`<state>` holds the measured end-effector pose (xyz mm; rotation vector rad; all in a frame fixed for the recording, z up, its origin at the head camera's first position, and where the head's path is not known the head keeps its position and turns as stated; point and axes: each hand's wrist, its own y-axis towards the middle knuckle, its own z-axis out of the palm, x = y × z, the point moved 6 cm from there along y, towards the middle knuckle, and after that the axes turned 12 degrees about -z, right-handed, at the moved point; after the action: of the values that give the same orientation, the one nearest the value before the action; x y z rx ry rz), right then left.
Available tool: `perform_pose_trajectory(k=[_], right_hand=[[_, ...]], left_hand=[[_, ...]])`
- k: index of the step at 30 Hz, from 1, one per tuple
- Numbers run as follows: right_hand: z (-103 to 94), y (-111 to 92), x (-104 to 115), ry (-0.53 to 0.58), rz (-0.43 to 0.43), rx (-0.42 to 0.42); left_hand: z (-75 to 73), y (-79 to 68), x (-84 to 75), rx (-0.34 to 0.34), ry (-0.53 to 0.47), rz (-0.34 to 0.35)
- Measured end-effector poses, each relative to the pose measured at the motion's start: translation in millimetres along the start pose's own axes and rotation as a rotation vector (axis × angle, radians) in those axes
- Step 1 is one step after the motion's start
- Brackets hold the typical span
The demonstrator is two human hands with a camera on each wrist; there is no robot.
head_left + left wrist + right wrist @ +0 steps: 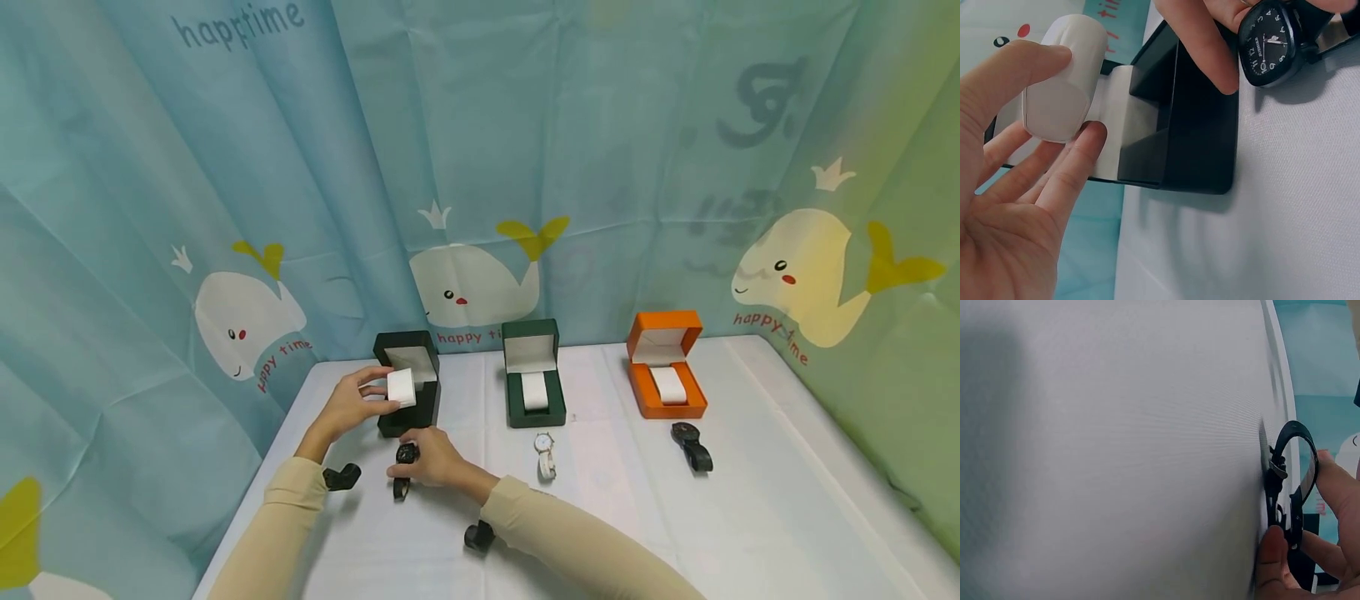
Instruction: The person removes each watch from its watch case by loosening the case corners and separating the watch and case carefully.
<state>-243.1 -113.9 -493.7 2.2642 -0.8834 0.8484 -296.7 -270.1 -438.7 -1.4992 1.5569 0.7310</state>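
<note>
My left hand [351, 407] holds a white watch cushion [401, 389] between thumb and fingers, over an open black watch box [429, 407]. In the left wrist view, the thumb lies on top of the cushion [1063, 94] with the fingertips below it, and the box compartment shows bare dark walls. Just in front of that box, my right hand [438, 460] pinches a black watch [406, 454] with a dark numbered dial. Seen from the right wrist, its strap [1300, 428] forms a closed loop close over the white cloth.
A green watch box [557, 402] and an orange one [645, 398] stand open, each with a white cushion inside. A white-strapped watch [545, 455] lies before the green box, a black watch [692, 446] before the orange. A blue whale-print curtain [480, 167] hangs behind.
</note>
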Motion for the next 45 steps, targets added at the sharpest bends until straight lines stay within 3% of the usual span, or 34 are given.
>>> perform_pose_trajectory(k=[5,27,45], right_hand=[[-2.4,1.8,-0.1,0.057,0.016,0.009],[-14.5,-3.3,3.8,0.068,0.059,0.032],[-23.2,-7.8,5.2,-0.003,0.022,0.084]], left_hand=[[-1.7,-0.8,-2.8,-0.011,0.010,-0.009],[-1.1,2.6,-3.5,-0.001,0.013,-0.001],[0.2,3.1,-4.6,0.008,0.051,-0.033]])
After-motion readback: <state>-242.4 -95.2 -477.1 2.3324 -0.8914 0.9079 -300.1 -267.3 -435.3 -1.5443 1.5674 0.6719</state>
